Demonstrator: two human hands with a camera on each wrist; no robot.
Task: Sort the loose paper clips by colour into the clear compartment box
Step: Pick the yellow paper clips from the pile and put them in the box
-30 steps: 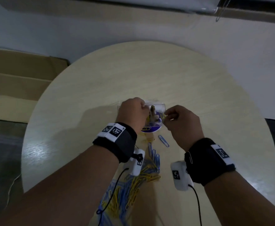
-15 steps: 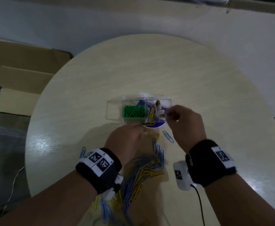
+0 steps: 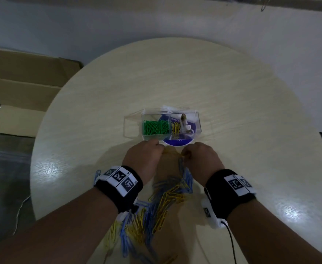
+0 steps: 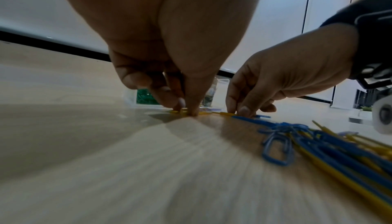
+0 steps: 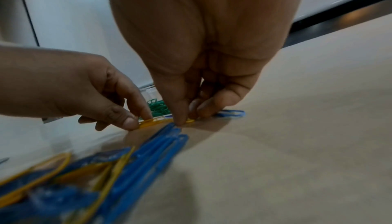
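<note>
Nearest, a tangled heap of loose blue and yellow wire paper clips (image 3: 162, 204) spread across the round pale wooden desk (image 3: 251, 130), within easy reach. Beyond, left hand (image 3: 143, 159) pinching a yellow clip (image 5: 151, 122) flat on the desk, right hand (image 3: 202, 159) with fingers (image 5: 180, 110) curled narrow onto it too, probably teasing it free. Farthest, clear plastic compartment box (image 3: 198, 122), open, green clips (image 3: 155, 127) left, yellow beside them.

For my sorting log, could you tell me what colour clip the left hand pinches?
Yellow clip, best seen in the right wrist view.
</note>
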